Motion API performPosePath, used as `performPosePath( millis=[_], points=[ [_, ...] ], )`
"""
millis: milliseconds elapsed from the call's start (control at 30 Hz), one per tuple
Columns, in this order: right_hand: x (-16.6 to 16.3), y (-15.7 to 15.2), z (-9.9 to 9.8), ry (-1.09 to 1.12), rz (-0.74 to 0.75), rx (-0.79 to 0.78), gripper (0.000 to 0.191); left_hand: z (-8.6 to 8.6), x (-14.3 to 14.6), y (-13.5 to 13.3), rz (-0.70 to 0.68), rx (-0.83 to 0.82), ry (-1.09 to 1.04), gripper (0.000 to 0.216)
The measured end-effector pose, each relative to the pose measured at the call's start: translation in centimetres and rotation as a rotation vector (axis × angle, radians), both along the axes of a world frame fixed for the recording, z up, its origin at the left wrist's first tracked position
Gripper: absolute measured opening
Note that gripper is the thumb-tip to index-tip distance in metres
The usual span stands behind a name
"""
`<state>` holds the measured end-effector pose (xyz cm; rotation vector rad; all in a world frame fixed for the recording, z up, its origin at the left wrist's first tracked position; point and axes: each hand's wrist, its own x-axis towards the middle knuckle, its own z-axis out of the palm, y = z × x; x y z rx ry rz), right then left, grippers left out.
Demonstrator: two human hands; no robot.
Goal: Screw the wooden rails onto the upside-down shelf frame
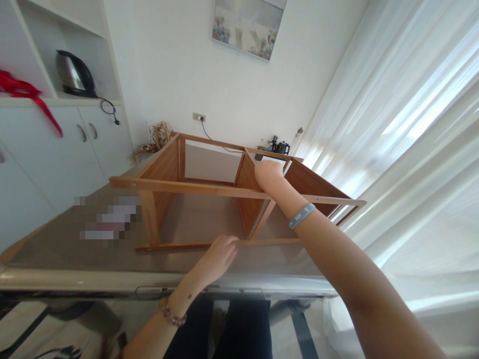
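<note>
A wooden shelf unit [194, 188] lies on its side on the table, its inner panels standing upright between the long rails. My right hand [268, 174] is closed in a fist by the middle panel [249, 172], above the upper front rail. Whatever its fingers hold, if anything, is hidden. Low at the front, my left hand [220, 255] is held beside the bottom rail [179, 245], with its fingers loosely stretched out and nothing visible in them. Whether it touches the rail I cannot tell.
The table [56, 254] has a metal front edge, and a blurred-out item lies left of the shelf unit. Dried flowers [159, 135] and a dark kettle [283, 147] are behind it. Another kettle [75, 74] stands in the left cabinet; white curtains [404, 124] hang right.
</note>
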<state>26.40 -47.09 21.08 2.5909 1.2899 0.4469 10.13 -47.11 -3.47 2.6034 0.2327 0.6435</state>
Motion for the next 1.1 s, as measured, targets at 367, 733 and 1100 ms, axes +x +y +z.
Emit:
performPosePath(
  millis=[367, 733, 1100],
  points=[
    [0.6, -2.5, 2.0, 0.056, 0.077, 0.269, 0.039, 0.4, -0.7, -0.3, 0.009, 0.020, -0.029, 0.035],
    [-4.4, -19.3, -11.2, 0.529, 0.410, 1.154, 0.040, 3.4, 1.3, -5.7, 0.173, -0.901, -0.388, 0.036],
    [-6.0, -19.9, -22.1, 0.754, 0.203, 1.238, 0.042, 1.1, 3.8, -10.5, 0.134, -2.046, -0.502, 0.034]
  ],
)
